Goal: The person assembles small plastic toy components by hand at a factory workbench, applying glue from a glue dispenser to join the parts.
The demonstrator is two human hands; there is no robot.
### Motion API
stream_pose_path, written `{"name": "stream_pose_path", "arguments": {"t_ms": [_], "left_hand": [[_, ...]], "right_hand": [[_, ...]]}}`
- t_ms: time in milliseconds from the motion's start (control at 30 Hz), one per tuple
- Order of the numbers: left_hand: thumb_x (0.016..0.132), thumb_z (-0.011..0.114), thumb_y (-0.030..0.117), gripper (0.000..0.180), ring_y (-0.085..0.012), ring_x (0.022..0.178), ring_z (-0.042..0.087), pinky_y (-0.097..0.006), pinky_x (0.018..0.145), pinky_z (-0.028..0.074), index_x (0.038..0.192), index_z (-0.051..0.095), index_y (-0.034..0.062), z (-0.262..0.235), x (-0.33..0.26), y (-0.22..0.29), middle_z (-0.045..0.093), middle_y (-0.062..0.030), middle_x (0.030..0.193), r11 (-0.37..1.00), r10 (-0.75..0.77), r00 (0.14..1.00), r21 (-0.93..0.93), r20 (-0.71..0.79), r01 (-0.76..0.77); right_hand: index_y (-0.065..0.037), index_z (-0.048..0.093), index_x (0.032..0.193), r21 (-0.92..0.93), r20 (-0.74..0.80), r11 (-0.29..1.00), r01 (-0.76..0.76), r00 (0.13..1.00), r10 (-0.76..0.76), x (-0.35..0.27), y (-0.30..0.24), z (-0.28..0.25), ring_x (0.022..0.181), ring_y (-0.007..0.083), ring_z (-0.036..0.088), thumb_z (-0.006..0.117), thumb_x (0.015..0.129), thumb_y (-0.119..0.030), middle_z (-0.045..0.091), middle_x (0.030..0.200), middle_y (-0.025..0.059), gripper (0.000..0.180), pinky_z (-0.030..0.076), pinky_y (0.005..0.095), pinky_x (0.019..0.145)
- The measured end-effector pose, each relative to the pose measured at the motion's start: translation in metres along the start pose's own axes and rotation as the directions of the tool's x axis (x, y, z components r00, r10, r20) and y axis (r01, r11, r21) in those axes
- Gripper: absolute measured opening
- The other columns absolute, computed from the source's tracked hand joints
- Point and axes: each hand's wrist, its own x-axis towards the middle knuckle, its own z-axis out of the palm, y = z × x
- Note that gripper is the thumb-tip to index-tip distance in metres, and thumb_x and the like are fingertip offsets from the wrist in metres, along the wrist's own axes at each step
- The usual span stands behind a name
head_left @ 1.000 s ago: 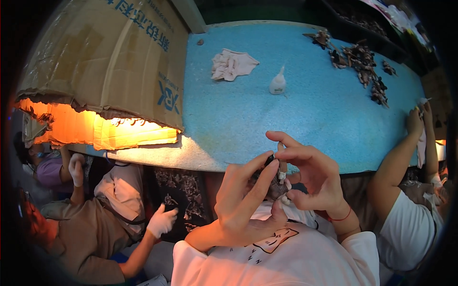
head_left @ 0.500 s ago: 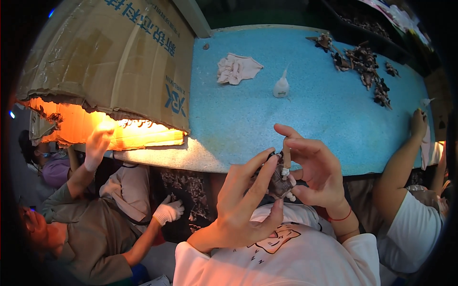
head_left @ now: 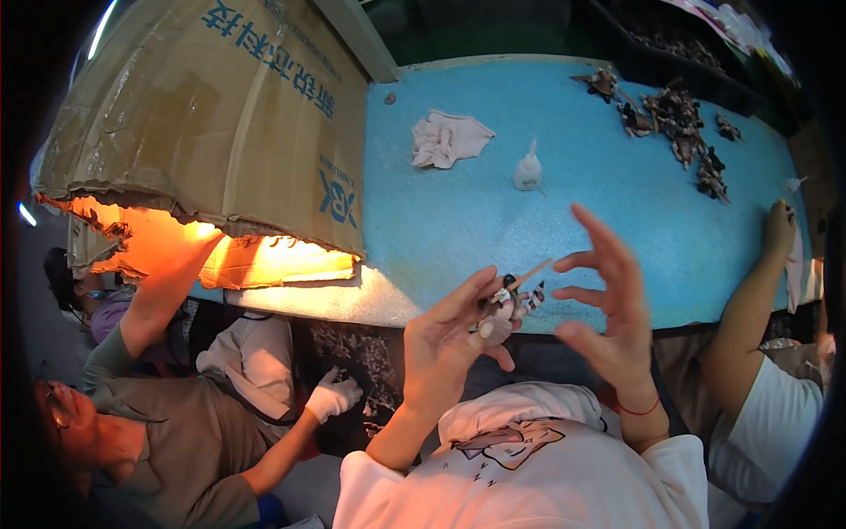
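Note:
Above the table's near edge, my left hand [head_left: 438, 353] grips a small figurine [head_left: 500, 328] between thumb and fingers. The figurine has dark, grey and pale parts, and a thin tan stick [head_left: 534, 272] juts from it up to the right. My fingers cover part of it, and its finer details are too small to tell. Just right of it, my right hand [head_left: 617, 322] is open, fingers apart and holding nothing. Beyond both hands, a small white squeeze bottle [head_left: 528, 172] with a narrow tip stands upright on the blue tabletop [head_left: 458, 229].
A crumpled pale cloth [head_left: 449, 139] lies left of the bottle. Similar dark figurines [head_left: 679, 123] are heaped at the far right, before a black bin [head_left: 679, 48]. A large cardboard box [head_left: 238, 132], glowing inside, fills the left. Co-workers sit on both sides, one wearing a white glove [head_left: 335, 396].
My right hand has come away from the figurine and opened. My left hand still holds the figurine, now turned with its stick slanting right. The left co-worker's arm reaches further into the box.

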Motion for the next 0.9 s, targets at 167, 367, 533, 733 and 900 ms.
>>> {"name": "stream_pose_path", "arguments": {"t_ms": [167,367,533,733,900], "left_hand": [[0.081,0.051,0.016,0.055,-0.0300,0.093,0.057,-0.035,0.058,0.054,0.129,0.037,-0.0067,-0.003,0.004,-0.002,0.051,-0.0222,0.116,0.927,-0.133,0.963,-0.315,0.235,0.205],[0.084,0.043,0.026,0.049,-0.0372,0.097,0.054,-0.048,0.063,0.052,0.120,0.044,-0.0083,-0.007,-0.002,-0.017,0.050,-0.0254,0.114,0.786,-0.139,0.929,-0.532,0.344,0.315],[0.089,0.037,0.035,0.049,-0.0396,0.099,0.052,-0.051,0.064,0.049,0.120,0.046,-0.0024,-0.006,-0.003,-0.023,0.049,-0.0255,0.115,0.640,-0.119,0.879,-0.641,0.463,0.424],[0.091,0.033,0.048,0.058,-0.0380,0.090,0.056,-0.046,0.059,0.049,0.119,0.047,-0.0007,-0.010,-0.005,-0.026,0.054,-0.0223,0.108,0.706,-0.139,0.888,-0.585,0.438,0.399],[0.091,0.045,0.034,0.044,-0.0311,0.081,0.058,-0.031,0.045,0.044,0.116,0.049,-0.0028,-0.008,-0.008,-0.027,0.057,-0.0195,0.099,0.690,-0.144,0.912,-0.622,0.384,0.370]], "right_hand": [[-0.003,0.033,0.132,0.178,0.002,0.982,0.065,0.998,-0.066,0.002,0.002,-0.005,0.113,0.0212,0.047,0.077,0.064,-0.013,0.030,0.140,0.0129,0.082,0.044,0.0359,0.090],[0.001,0.058,0.107,-0.024,0.142,0.991,0.133,0.982,-0.128,0.002,0.003,0.004,0.093,0.0206,0.059,0.074,0.064,-0.005,0.059,0.108,0.0123,0.046,0.049,0.0279,0.077],[-0.001,0.062,0.098,-0.194,0.114,0.966,0.173,0.982,-0.153,0.000,-0.012,0.006,0.078,0.0168,0.058,0.073,0.063,-0.003,0.062,0.101,0.0121,0.037,0.048,0.0245,0.061],[-0.001,0.062,0.097,-0.301,0.154,0.924,0.235,0.968,-0.195,0.002,-0.024,0.007,0.076,0.0209,0.060,0.073,0.063,-0.004,0.063,0.091,0.0113,0.036,0.050,0.0330,0.069],[0.000,0.061,0.096,-0.333,0.175,0.894,0.299,0.952,-0.253,0.000,-0.026,0.006,0.080,0.0262,0.062,0.073,0.062,-0.006,0.064,0.083,0.0108,0.036,0.049,0.0449,0.080]]}}
